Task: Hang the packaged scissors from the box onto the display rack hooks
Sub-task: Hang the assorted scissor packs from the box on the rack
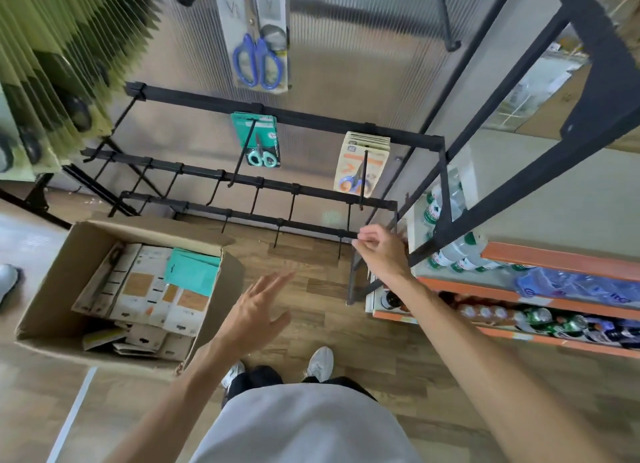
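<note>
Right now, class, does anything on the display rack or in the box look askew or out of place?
Nothing looks damaged. In the cardboard box the packaged scissors lie jumbled at mixed angles, most face down.

Head view: left hand [258,312] spread beside the cardboard box [45,310]; right hand [381,251] curled at the display rack [311,188] bar.

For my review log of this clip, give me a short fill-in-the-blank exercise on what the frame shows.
1. The cardboard box sits on the ____.
2. The scissors pack with mint handles hangs on a ____ of the rack.
3. The left hand holds ____.
4. The right hand is beside the rack's lowest ____.

Missing words: floor; hook; nothing; bar
</note>
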